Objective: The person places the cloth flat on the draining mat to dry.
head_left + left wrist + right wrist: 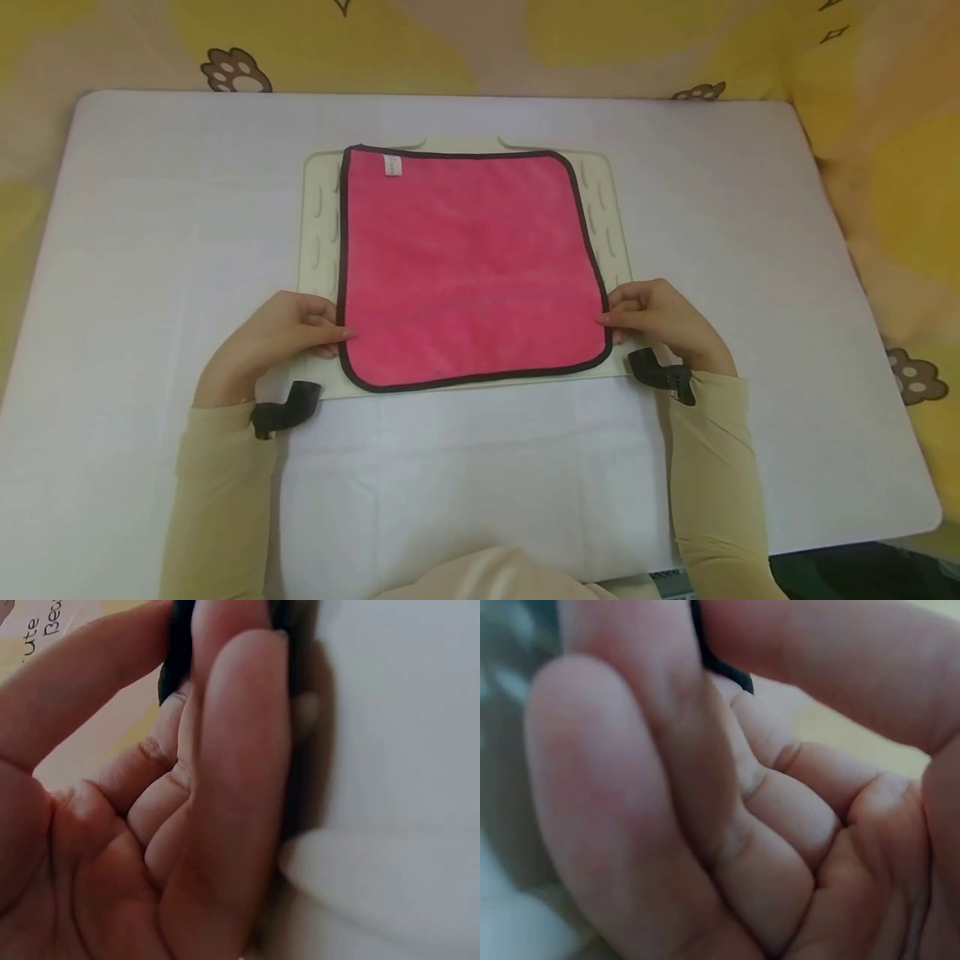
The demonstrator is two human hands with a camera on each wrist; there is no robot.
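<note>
A pink cloth [472, 258] with a dark edging and a small white tag [392, 165] lies spread over a cream board [318, 217] in the head view. At the cloth's lower left side, my left hand [288, 329] pinches the edge, thumb on top and fingers beneath. My right hand [663, 317] pinches the opposite edge at the lower right in the same way. Both wrist views show curled fingers close up, with a strip of the dark edging [178, 652] at the left fingertips and a bit of edging [724, 664] at the right ones.
The board rests on a white table [150, 250], its raised oval ridges showing beside the cloth. Yellow patterned fabric [480, 46] hangs behind the table and along its right side. A black wrist mount [288, 408] sits on the left sleeve, another mount [660, 371] on the right.
</note>
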